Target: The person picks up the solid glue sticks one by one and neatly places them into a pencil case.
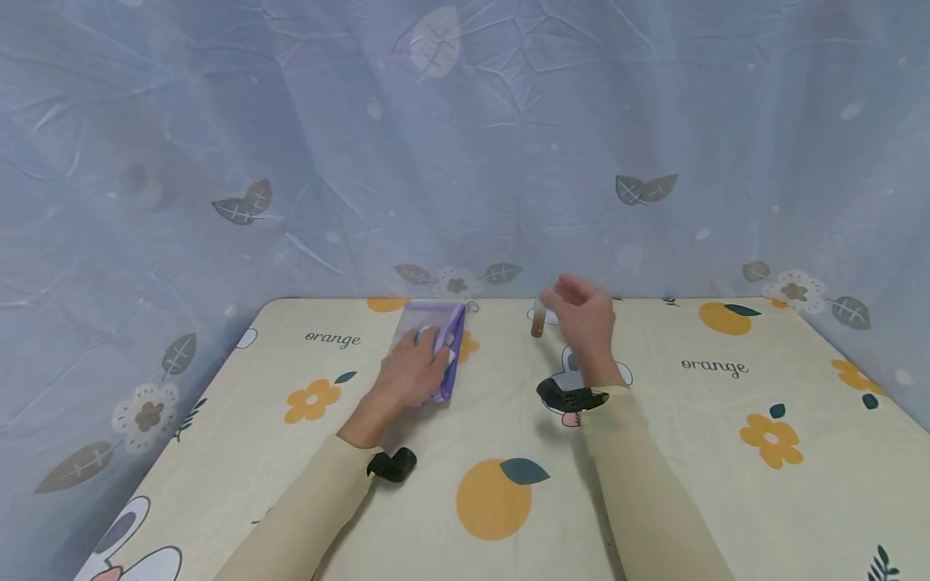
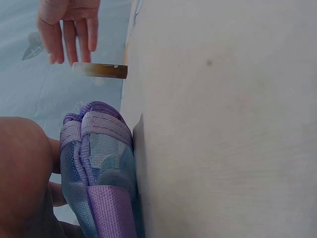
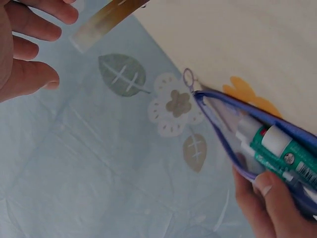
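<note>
A purple mesh zip pouch (image 1: 456,347) lies on the table with its zip side open. My left hand (image 1: 416,367) grips it, with thumb and fingers on its edge in the right wrist view. Inside, green tubes with white caps (image 3: 292,148) that look like glue sticks show through the opening. To the right of the pouch, a brown tube with a frosted, whitish top (image 1: 538,320) stands upright on the cloth. Beside it, my right hand (image 1: 584,319) is raised with its fingers spread loosely and nothing in them; the right wrist view shows a gap between fingers and tube.
A pale cloth (image 1: 494,428) printed with oranges, flowers and cartoon faces covers the table. Behind its far edge hangs a bluish patterned curtain (image 1: 465,161), close beyond the pouch and the tube. A dark camera band (image 1: 570,398) sits on the right wrist.
</note>
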`<state>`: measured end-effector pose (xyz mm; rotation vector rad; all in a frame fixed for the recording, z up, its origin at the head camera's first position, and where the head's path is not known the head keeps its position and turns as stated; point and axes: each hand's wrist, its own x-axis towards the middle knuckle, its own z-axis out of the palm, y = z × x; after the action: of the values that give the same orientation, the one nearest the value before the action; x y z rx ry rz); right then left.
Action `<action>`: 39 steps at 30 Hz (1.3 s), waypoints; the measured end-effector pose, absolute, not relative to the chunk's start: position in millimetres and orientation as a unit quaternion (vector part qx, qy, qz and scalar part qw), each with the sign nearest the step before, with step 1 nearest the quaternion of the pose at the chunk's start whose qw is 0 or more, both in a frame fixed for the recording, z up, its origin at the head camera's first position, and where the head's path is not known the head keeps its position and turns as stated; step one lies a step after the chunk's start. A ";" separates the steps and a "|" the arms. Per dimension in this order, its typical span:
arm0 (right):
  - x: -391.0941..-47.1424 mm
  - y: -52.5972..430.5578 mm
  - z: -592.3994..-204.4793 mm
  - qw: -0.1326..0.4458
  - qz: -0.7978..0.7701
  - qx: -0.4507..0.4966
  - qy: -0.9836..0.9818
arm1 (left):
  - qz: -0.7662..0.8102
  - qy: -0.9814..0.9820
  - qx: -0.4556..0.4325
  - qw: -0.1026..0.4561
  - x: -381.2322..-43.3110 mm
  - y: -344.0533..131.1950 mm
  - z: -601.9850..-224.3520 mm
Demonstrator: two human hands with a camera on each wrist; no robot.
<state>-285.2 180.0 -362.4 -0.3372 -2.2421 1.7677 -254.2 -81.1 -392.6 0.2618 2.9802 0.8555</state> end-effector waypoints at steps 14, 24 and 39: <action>-292.6 178.3 -384.9 0.087 0.604 -0.144 -0.779 | 0.276 0.957 0.087 0.012 -253.0 -81.5 -391.6; -294.3 177.9 -394.0 0.092 0.574 -0.151 -0.799 | 0.277 0.957 0.086 0.013 -252.7 -81.3 -391.2; -297.2 176.2 -400.4 0.085 0.581 -0.148 -0.796 | 0.278 0.957 0.088 0.014 -254.1 -80.8 -392.5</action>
<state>-297.2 176.2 -400.4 -0.4420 -2.3737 1.7320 -254.1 -80.8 -392.5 0.2737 2.9790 0.8645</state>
